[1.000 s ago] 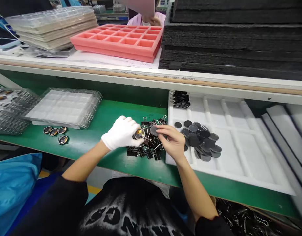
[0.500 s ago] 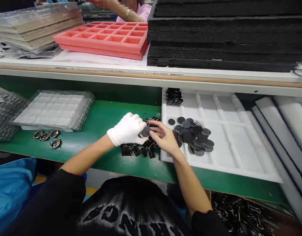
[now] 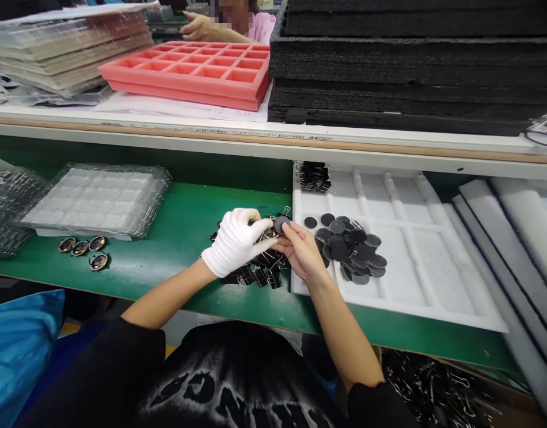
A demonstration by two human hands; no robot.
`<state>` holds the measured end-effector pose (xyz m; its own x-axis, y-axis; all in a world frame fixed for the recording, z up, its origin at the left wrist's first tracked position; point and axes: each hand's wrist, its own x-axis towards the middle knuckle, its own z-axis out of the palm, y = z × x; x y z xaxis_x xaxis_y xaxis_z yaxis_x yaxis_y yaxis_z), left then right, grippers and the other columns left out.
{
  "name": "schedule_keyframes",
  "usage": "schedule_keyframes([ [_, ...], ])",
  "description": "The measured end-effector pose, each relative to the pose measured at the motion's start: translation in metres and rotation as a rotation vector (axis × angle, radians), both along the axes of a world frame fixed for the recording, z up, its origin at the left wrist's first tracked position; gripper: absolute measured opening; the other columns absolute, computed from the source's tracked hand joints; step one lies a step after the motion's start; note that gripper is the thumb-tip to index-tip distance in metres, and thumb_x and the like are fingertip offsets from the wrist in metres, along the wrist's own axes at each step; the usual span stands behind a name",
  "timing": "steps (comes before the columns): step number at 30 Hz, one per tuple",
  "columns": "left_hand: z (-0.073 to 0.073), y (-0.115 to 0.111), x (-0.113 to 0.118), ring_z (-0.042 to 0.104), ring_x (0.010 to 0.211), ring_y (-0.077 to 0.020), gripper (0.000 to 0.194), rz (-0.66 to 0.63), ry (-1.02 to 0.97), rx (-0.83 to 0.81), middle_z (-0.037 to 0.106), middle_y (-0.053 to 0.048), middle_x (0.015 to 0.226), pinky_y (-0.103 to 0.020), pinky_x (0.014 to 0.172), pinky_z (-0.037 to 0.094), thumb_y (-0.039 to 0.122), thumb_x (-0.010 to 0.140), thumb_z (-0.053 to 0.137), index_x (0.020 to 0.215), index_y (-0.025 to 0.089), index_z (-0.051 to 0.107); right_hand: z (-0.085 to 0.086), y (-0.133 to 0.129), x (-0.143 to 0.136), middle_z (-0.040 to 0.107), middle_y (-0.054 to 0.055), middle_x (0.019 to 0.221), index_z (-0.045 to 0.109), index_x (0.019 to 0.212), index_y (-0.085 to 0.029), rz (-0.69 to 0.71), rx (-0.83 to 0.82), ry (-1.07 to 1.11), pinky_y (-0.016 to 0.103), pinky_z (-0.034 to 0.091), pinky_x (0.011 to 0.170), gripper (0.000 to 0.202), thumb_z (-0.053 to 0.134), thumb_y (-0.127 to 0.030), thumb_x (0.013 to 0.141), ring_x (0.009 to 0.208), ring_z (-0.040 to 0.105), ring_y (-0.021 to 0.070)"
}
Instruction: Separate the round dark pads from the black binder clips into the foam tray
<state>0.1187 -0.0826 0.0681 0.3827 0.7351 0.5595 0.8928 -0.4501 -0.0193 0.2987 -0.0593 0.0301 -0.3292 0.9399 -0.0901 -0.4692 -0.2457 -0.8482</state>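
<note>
My left hand [image 3: 240, 241], in a white glove, pinches a small round metallic-rimmed piece [image 3: 269, 229] between thumb and finger. Bare, my right hand [image 3: 300, 246] holds a dark round disc [image 3: 282, 224] right beside that piece. Beneath both hands lies a pile of black binder clips [image 3: 260, 275] on the green table. Many dark discs [image 3: 356, 246] are heaped in the white divided tray [image 3: 425, 267] to the right. Several round pieces with shiny rims [image 3: 98, 261] rest on the table at the left.
Clear plastic trays [image 3: 99, 199] are stacked at left. A shelf [image 3: 202, 142] crosses above, bearing red foam trays [image 3: 184, 89] and black foam sheets [image 3: 411, 83]. More clips [image 3: 314, 177] sit in the tray's back corner. A person's hand [image 3: 197, 25] shows beyond.
My left hand has turned and shifted slightly right, its thumb and finger now visible around the rimmed piece. The disc has moved right and up, with my right thumb on it.
</note>
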Motion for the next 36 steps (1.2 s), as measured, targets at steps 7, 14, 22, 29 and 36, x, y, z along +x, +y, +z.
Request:
schedule_keyframes([
  [7, 0.004, 0.009, -0.006, 0.058, 0.070, -0.0198, 0.036, -0.147, 0.002, -0.166, 0.063, -0.005, 0.074, -0.037, 0.067, 0.043, 0.041, 0.103, 0.049, 0.082, 0.024, 0.074, -0.002, 0.000, -0.001, 0.080, 0.002, 0.096, 0.071, 0.104, -0.023, 0.002, -0.036, 0.013, 0.036, 0.069, 0.081, 0.048, 0.093, -0.050, 0.070, 0.082, 0.078, 0.0191],
  [14, -0.010, 0.007, -0.013, 0.069, 0.094, -0.0211, 0.045, -0.214, -0.409, -0.307, 0.072, -0.011, 0.112, -0.037, 0.083, 0.056, 0.050, 0.099, 0.054, 0.130, 0.019, 0.065, -0.005, 0.003, 0.003, 0.079, -0.002, 0.089, 0.066, 0.091, -0.022, 0.028, -0.076, 0.063, 0.033, 0.068, 0.083, 0.049, 0.101, -0.029, 0.056, 0.082, 0.077, 0.0153],
  [22, 0.023, 0.055, -0.054, 0.068, 0.079, -0.0192, 0.045, 0.148, -0.394, -0.434, 0.076, -0.005, 0.094, -0.032, 0.073, 0.051, 0.049, 0.106, 0.038, 0.109, 0.021, 0.073, -0.007, 0.007, 0.006, 0.081, 0.004, 0.096, 0.077, 0.098, -0.020, -0.011, -0.082, 0.044, 0.041, 0.064, 0.099, 0.040, 0.097, -0.035, 0.066, 0.093, 0.077, 0.0182],
  [29, 0.003, 0.112, -0.063, 0.062, 0.075, -0.0200, 0.036, -0.051, 0.092, -0.753, 0.072, -0.003, 0.086, -0.030, 0.065, 0.040, 0.054, 0.094, 0.057, 0.093, 0.021, 0.070, -0.005, 0.010, 0.013, 0.081, 0.005, 0.091, 0.080, 0.093, -0.020, -0.021, -0.045, 0.030, 0.035, 0.068, 0.084, 0.040, 0.099, -0.040, 0.064, 0.087, 0.079, 0.0201],
  [36, 0.010, 0.061, -0.027, 0.049, 0.059, -0.0122, 0.034, -0.093, -0.425, -0.313, 0.058, 0.002, 0.064, -0.027, 0.060, 0.037, 0.043, 0.097, 0.057, 0.072, 0.020, 0.058, -0.004, 0.007, 0.012, 0.079, 0.005, 0.116, 0.084, 0.096, -0.024, 0.001, -0.011, 0.015, 0.027, 0.067, 0.074, 0.037, 0.098, -0.039, 0.065, 0.088, 0.077, 0.0164],
])
